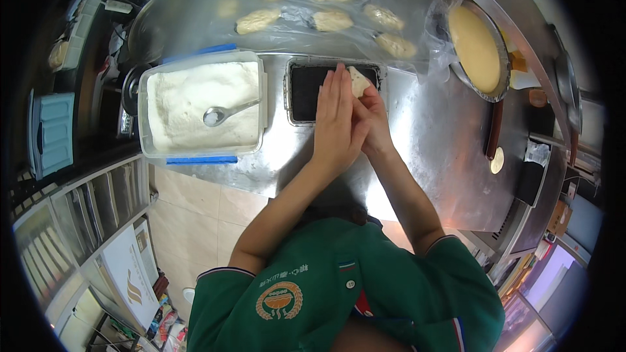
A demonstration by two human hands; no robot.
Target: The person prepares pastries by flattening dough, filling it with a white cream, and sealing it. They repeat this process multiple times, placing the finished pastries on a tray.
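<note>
Both my hands meet over a rectangular tray with a black mass in it. A piece of pale dough rests in my right hand, its thumb and fingers closed around the edge. My left hand leans against the right one beside the dough, fingers stretched straight and held together. What lies between the two palms is hidden. To the left stands a clear plastic tub of white powder, with a metal spoon lying in it.
Several dough pieces lie under clear plastic film at the back. At the right is a metal bowl of yellow filling beside a brown rod. The steel table has its near edge by my body; shelves stand left.
</note>
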